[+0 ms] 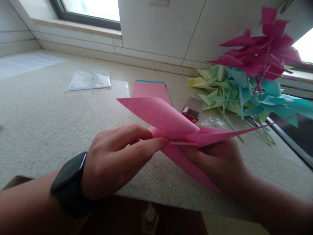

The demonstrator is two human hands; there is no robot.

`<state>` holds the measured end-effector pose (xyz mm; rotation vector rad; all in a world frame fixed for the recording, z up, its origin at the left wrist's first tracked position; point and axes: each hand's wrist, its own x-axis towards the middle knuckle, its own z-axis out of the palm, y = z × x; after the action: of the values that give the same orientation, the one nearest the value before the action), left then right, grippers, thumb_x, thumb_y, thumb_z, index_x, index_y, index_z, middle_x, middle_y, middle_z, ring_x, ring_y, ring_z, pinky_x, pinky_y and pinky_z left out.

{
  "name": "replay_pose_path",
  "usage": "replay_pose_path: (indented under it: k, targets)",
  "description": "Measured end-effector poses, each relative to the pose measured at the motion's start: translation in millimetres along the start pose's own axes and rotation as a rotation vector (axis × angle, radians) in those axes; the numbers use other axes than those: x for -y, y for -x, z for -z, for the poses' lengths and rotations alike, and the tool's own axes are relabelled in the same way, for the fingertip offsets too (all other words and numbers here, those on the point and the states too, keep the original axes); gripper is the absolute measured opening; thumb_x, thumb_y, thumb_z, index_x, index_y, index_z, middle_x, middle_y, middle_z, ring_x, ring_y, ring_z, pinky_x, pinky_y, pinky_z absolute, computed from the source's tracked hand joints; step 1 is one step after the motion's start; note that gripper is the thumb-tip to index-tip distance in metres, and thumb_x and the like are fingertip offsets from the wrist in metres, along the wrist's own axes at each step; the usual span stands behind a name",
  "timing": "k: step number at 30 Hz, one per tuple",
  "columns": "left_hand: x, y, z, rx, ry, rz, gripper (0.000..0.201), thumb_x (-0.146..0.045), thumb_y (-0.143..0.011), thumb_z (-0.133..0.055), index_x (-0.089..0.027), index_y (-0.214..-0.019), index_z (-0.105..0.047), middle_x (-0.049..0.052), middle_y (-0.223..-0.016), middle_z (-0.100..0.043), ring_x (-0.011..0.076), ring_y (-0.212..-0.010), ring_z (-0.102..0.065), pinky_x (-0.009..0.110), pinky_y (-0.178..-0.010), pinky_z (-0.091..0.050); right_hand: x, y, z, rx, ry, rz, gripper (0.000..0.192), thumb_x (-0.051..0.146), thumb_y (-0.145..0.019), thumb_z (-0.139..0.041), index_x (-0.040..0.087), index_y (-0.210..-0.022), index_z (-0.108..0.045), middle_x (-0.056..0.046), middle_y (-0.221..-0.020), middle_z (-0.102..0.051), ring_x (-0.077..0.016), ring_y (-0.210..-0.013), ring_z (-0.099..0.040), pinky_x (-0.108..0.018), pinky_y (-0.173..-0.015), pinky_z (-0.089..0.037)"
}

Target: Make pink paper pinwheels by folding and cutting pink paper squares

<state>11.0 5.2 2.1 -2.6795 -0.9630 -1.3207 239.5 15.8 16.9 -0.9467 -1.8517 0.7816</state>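
A pink paper pinwheel (pixel 158 114) with curled, pointed blades is held above the counter, near its front edge. My left hand (pixel 117 153), with a black watch on its wrist, pinches the pinwheel near its middle between thumb and fingers. From the other side, my right hand (pixel 217 156) grips the pinwheel, its thumb below and its fingers mostly hidden behind the paper. Between the two thumbs runs a thin pink stick (pixel 184 143) along the paper's underside. One blade points up left, one stretches far right and another hangs below the hands.
A stack of pink paper (pixel 150 89) lies behind the hands, beside a small red box (pixel 192 111). Finished pinwheels in magenta (pixel 259 49), teal (pixel 271 98) and green are heaped at the right. A plastic-wrapped packet (pixel 90 80) and a printed sheet (pixel 26 63) lie at the left.
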Motion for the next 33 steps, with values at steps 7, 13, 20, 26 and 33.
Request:
replay_pose_path:
  k: [7,13,20,26,33]
  targets:
    - [-1.4,0.4,1.0,0.042,-0.068,-0.013,0.024,-0.015,-0.098,-0.057,-0.025,-0.116,-0.069,0.001,-0.094,-0.074,0.011,-0.073,-0.068,0.023,-0.058,-0.051,1.1,-0.2,-3.0,0.001,-0.022,-0.007,0.015,0.012,-0.079,-0.071,0.025,-0.072,-0.069,0.003,-0.068,-0.072,-0.0144,-0.059,-0.067,-0.022,-0.05,-0.054]
    - [-1.2,-1.3,0.5,0.036,-0.033,0.0,0.026,-0.01,-0.096,-0.058,-0.023,-0.116,-0.07,0.002,-0.092,-0.073,0.0105,-0.072,-0.068,0.023,-0.059,-0.052,-4.6,3.3,-2.7,0.01,-0.049,-0.076,0.011,0.02,-0.083,-0.074,0.025,-0.073,-0.072,0.002,-0.069,-0.074,-0.0149,-0.057,-0.067,-0.021,-0.045,-0.054]
    - [-1.3,-0.7,0.9,0.031,-0.017,0.018,0.027,-0.009,-0.095,-0.06,-0.022,-0.116,-0.071,0.002,-0.093,-0.073,0.0106,-0.073,-0.068,0.023,-0.06,-0.053,-2.4,-0.4,-3.3,0.03,-0.134,-0.055,0.009,0.02,-0.082,-0.076,0.027,-0.077,-0.074,0.001,-0.072,-0.076,-0.0173,-0.063,-0.072,-0.023,-0.051,-0.059]
    - [-1.4,-0.8,3.2,0.027,-0.029,0.005,0.024,-0.013,-0.097,-0.059,-0.023,-0.115,-0.071,0.001,-0.091,-0.073,0.0107,-0.071,-0.067,0.022,-0.058,-0.052,0.3,-2.0,-3.9,0.048,-0.214,-0.055,0.003,0.027,-0.081,-0.079,0.027,-0.08,-0.076,0.001,-0.077,-0.077,-0.0177,-0.066,-0.073,-0.024,-0.054,-0.061]
    - [-0.8,0.5,3.1,0.039,-0.064,0.011,0.026,-0.011,-0.097,-0.058,-0.024,-0.116,-0.07,0.001,-0.093,-0.073,0.0105,-0.074,-0.068,0.022,-0.061,-0.052,4.1,0.1,-4.5,0.016,-0.168,-0.093,0.014,0.024,-0.081,-0.077,0.025,-0.069,-0.072,0.001,-0.065,-0.073,-0.0138,-0.052,-0.065,-0.02,-0.04,-0.051]
